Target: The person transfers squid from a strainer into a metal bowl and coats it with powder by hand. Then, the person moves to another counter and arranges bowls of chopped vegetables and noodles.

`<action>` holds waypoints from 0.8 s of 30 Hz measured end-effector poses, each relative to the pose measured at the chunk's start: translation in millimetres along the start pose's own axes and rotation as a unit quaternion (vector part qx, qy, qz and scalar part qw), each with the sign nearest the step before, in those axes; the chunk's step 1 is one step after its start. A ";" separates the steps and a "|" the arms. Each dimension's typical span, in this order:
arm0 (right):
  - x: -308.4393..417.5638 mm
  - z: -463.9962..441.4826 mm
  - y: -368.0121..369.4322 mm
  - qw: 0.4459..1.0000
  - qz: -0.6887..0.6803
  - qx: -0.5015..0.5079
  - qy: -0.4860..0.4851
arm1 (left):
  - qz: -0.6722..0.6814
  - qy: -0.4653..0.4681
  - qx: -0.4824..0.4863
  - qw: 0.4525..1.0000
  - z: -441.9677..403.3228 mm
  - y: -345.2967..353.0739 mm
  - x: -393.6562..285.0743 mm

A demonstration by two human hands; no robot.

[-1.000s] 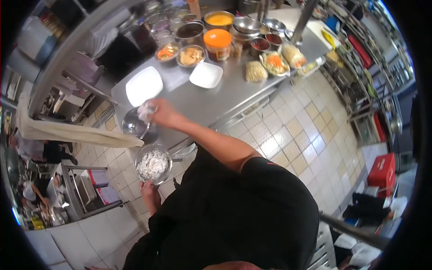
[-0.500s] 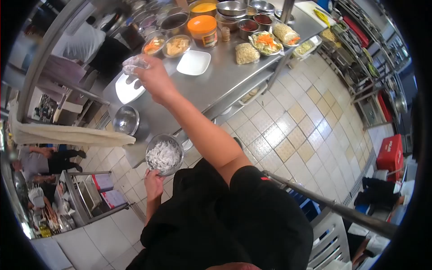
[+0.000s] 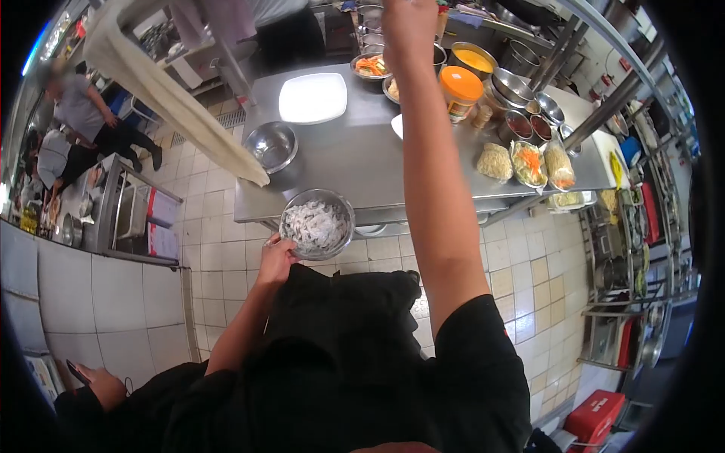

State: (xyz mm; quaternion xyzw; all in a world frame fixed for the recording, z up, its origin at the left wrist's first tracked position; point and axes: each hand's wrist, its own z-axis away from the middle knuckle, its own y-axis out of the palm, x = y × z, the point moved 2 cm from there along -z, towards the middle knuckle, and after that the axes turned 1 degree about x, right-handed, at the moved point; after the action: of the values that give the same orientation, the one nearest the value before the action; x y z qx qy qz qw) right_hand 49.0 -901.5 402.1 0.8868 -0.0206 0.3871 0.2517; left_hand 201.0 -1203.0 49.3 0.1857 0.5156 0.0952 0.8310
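right hand point(image 3: 411, 26) has swung from over the plate point(image 3: 313, 98) to the view's top edge, grip cut off so can't tell, leaving only left hand point(image 3: 277, 258) holding the bowl point(image 3: 350, 230) of white-coated pieces point(image 3: 316, 223) at the table's point(image 3: 347, 170) near edge

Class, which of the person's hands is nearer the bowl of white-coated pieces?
Left. The left hand holds the bowl by its side; the right hand is stretched out well beyond it.
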 end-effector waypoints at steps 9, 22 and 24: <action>7.5 -26.5 -4.0 0.991 0.116 0.047 0.055 | 0.003 -0.014 -0.032 0.999 7.5 10.2 10.8; 19.9 -37.5 -123.6 0.978 0.204 0.030 -0.023 | 0.001 -0.022 -0.013 1.000 13.0 70.9 5.0; 27.5 -46.5 -196.9 0.977 0.208 -0.033 -0.012 | -0.005 -0.019 -0.016 1.000 6.5 90.8 20.8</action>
State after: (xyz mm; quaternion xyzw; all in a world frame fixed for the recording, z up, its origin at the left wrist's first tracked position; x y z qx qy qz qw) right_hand 82.4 -703.9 363.2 0.8590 -0.2205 0.4191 0.1945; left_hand 219.2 -1114.2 71.7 0.1716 0.4992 0.0961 0.8439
